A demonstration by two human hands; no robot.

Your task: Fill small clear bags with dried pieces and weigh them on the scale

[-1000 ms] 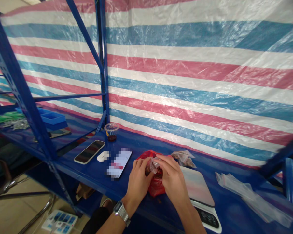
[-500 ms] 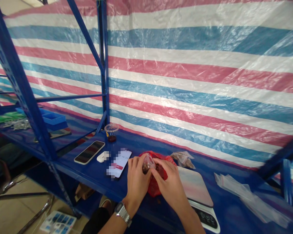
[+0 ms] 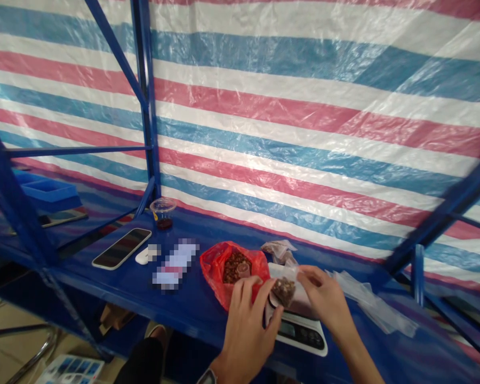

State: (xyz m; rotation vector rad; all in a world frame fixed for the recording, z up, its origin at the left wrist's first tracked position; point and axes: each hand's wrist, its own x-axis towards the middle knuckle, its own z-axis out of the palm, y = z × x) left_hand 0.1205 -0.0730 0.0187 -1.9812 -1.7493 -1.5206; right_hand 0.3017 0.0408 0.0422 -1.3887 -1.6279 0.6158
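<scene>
My right hand [image 3: 324, 296] pinches the top of a small clear plastic bag [image 3: 285, 291] with brown granules gathered in it. That bag is over the plate of a white digital kitchen scale [image 3: 304, 336]; whether it touches the plate I cannot tell. Just left of it is my left hand [image 3: 250, 320], its fingers apart and curved, with nothing visible in them. Beyond the left fingers, a red plastic bag [image 3: 214, 266] lies open, holding brown granules [image 3: 234, 266] and a small cup-like scoop [image 3: 244, 269]. The fingers partly cover the red bag's near side.
Behind the scale lies another filled clear bag [image 3: 279, 249]. Flat clear bags [image 3: 374, 304] are at the right. To the left are two phones, one dark-screened [image 3: 122, 248] and one lit [image 3: 176, 265], a white case [image 3: 144, 256] and a clear tub [image 3: 164, 213]. Blue posts [image 3: 146, 106] frame the shelf.
The small filled bag has moved right from over the red bag to over the scale, in my right hand. My left hand has come off it and opened. The view has shifted right.
</scene>
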